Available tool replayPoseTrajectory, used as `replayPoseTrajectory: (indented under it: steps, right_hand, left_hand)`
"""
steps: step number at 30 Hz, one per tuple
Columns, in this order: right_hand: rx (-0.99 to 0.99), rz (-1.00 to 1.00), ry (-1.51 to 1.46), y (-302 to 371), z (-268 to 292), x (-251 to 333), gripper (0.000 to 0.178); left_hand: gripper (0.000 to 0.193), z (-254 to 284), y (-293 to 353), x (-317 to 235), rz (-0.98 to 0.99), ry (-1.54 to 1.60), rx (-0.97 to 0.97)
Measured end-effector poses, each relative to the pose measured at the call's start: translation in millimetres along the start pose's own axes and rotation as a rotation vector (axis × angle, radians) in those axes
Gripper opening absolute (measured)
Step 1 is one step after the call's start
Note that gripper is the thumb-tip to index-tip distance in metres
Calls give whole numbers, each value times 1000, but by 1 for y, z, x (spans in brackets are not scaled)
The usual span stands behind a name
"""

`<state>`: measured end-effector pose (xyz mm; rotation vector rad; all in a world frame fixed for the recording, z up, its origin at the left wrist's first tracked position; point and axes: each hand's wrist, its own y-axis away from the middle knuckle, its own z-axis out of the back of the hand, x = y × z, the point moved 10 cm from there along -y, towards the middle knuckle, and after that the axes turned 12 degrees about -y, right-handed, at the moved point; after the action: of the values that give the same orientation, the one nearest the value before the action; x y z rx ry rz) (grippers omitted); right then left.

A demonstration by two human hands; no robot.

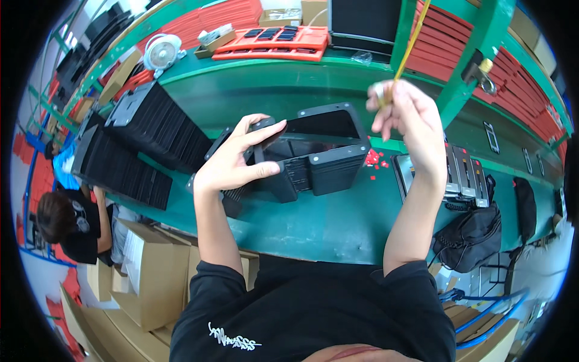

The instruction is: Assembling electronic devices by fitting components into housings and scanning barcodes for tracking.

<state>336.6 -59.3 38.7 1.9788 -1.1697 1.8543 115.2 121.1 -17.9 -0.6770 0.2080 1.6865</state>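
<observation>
A: What is the biggest thing in front of the person?

B: A long green worktop (313, 223), curving across the view. On its left side lie two long rows of stacked black plates (151, 130), packed on edge. Under its near edge, on the left, stand open cardboard boxes (154, 271).

A: And in the middle?

B: A black box frame (329, 154), open on top, stands on the worktop with a pack of thin black plates standing against its front. Just left of it is a black flat panel (268, 148), tilted up on edge and touching the frame.

A: Who holds that panel?

B: The left hand (232, 160). Its fingers are spread over the panel's upper rim and the thumb presses the face, so it grips the panel loosely, half open.

A: The right hand?

B: The right hand (407, 120) is raised above the frame's right corner, clear of the worktop. Its fingertips are pinched shut on a yellow cord (410, 45) that runs up out of view; a small pale thing sits at the pinch, too blurred to tell.

A: Anything smaller?

B: Red trays (271, 42) with dark parts and a small white fan (161, 53) at the far edge, a black bag (473, 235) to the right, and tiny red bits (374, 160) scattered beside the frame.
</observation>
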Motion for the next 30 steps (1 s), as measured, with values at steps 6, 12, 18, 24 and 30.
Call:
replayPoseTrajectory:
  steps: [6, 12, 18, 24, 30]
  right_hand:
    - [929, -84, -106, 56, -115, -22, 30]
    - [933, -180, 128, 57, -128, -35, 26]
    - [1260, -87, 154, 90, -145, -23, 23]
    - [1083, 28, 363, 82, -149, -30, 23]
    - [1002, 69, 346, 86, -165, -35, 23]
  left_hand:
    - [110, -5, 1, 1, -65, 16, -67]
    - [106, -6, 7, 3, -66, 1, -122]
    - [99, -5, 8, -1, -84, -27, -175]
    - [92, -2, 6, -1, -71, -48, -233]
    - [86, 18, 9, -8, -79, -387, -308]
